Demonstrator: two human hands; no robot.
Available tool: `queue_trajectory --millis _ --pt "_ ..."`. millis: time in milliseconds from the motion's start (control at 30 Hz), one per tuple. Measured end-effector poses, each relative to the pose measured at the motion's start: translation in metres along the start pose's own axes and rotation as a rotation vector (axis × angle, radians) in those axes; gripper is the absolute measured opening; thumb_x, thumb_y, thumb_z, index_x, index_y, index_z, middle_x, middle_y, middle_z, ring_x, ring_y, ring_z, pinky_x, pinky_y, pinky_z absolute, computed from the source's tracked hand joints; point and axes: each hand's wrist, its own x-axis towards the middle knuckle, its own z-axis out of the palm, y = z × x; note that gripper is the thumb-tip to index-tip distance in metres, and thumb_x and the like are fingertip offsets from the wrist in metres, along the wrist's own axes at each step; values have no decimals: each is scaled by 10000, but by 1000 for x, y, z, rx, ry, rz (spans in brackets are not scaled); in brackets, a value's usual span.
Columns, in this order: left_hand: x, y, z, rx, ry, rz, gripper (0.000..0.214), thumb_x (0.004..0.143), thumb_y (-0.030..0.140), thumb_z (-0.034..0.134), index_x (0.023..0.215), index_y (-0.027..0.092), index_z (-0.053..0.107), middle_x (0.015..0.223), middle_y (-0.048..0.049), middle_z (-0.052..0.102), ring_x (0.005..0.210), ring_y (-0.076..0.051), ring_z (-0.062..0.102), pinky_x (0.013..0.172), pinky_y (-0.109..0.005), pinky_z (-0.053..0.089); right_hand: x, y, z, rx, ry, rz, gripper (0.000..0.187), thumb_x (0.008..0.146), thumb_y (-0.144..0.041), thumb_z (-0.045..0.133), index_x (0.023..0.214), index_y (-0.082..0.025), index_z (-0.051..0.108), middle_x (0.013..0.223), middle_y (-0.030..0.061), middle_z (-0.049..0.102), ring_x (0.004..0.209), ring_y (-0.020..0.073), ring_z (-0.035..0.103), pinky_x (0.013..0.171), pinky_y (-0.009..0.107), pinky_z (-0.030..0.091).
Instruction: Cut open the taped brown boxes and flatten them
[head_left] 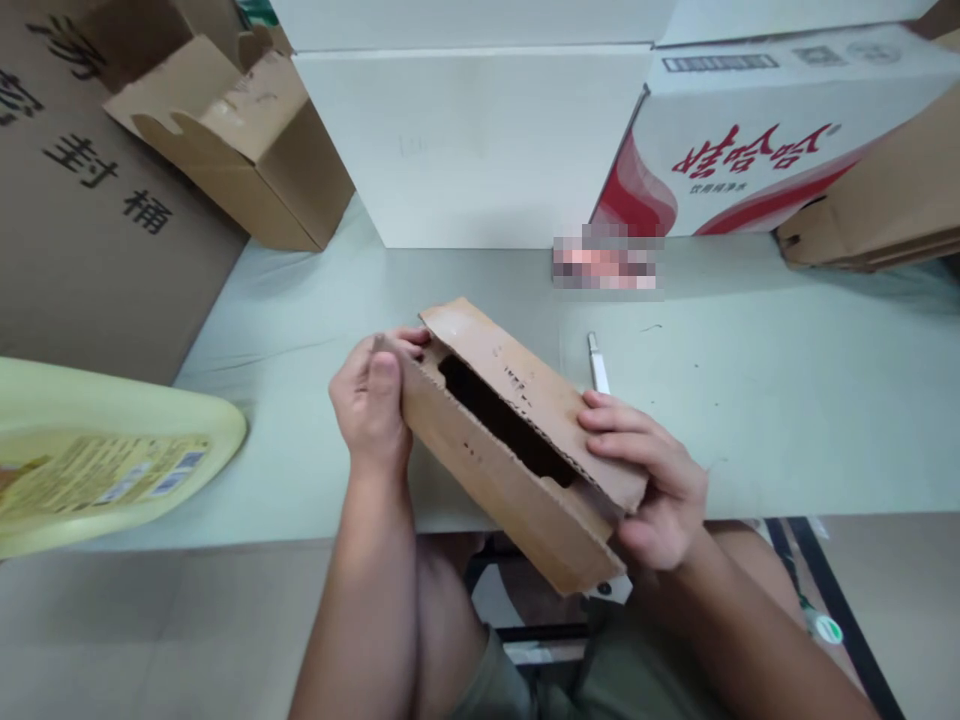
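Note:
I hold a small brown corrugated cardboard box (495, 470) over the near edge of the pale table (787, 400). It lies tilted, its long side running from upper left to lower right, with the top flaps partly apart and a dark gap between them. My left hand (371, 405) grips the box's left end, thumb on the side wall and fingertips on the flap. My right hand (652, 480) grips the right end, fingers pressing on the top flap.
A white pen-like tool (598, 365) lies on the table behind the box. A yellow plastic jug (97, 455) lies at the left edge. Brown cartons (232, 140) stand at back left, white boxes (480, 140) and a red-and-white carton (757, 130) at the back, flat cardboard (877, 220) at right.

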Motion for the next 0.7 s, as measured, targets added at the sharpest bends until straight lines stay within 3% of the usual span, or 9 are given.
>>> queue_trajectory --millis 33,100,167,233,333,433,533,600,700 --pt "1 -1 0 12 -6 -11 423 860 622 720 782 207 751 856 -47 759 815 -188 706 785 -319 561 -1 1 0 9 14 -4 493 949 -637 586 1217 -260 757 1179 108 773 1207 312 720 1061 541 602" --pt "3 -3 -2 18 -23 -34 321 806 543 810 891 235 780 877 -26 758 796 -170 693 751 -299 550 -1 3 1 -6 34 0 396 989 -551 534 1112 -267 781 1119 97 781 1186 310 728 1026 547 616" --pt "6 -4 -4 37 -64 -19 297 780 502 843 968 278 794 970 -27 767 904 -200 710 850 -344 568 0 3 1 -46 36 -19 233 966 -333 567 1028 -267 781 1046 81 783 1120 285 749 988 518 634" --pt "8 -3 -5 90 -137 7 250 803 490 823 969 304 810 1094 -40 766 1083 -257 700 1001 -428 550 1 3 1 -60 39 -38 213 921 -225 568 989 -259 767 1004 73 775 1062 265 757 980 501 636" --pt "10 1 -5 156 -215 4 193 849 482 761 880 307 835 1161 -59 757 1212 -311 660 1098 -497 505 -1 2 2 -34 27 -52 196 926 -240 561 1003 -255 740 1016 71 761 1093 263 739 1011 491 617" --pt "12 3 -6 164 -224 -21 169 837 438 748 856 305 851 1141 -63 764 1189 -313 669 1114 -502 492 -10 5 6 9 56 16 272 973 -399 533 1174 -289 680 1179 85 741 1235 301 683 1039 542 589" --pt "18 -1 -11 133 -159 -40 157 785 393 759 820 270 850 1054 -64 779 1140 -310 679 1127 -505 472 -18 13 10 27 192 107 466 963 -588 497 1346 -330 559 1364 94 664 1281 311 657 1024 551 587" --pt "23 -9 -21 70 -42 -55 181 761 384 753 800 232 842 974 -67 786 1081 -300 688 1108 -497 473 -19 19 10 30 247 187 514 967 -603 490 1381 -304 543 1363 111 656 1248 292 671 1000 497 595" --pt "33 -25 -42 22 122 -106 208 819 371 711 875 215 836 973 -46 794 998 -259 693 1034 -441 503 -17 24 7 70 65 313 469 1027 -510 452 1395 -255 590 1356 123 681 1274 275 662 1055 459 562"
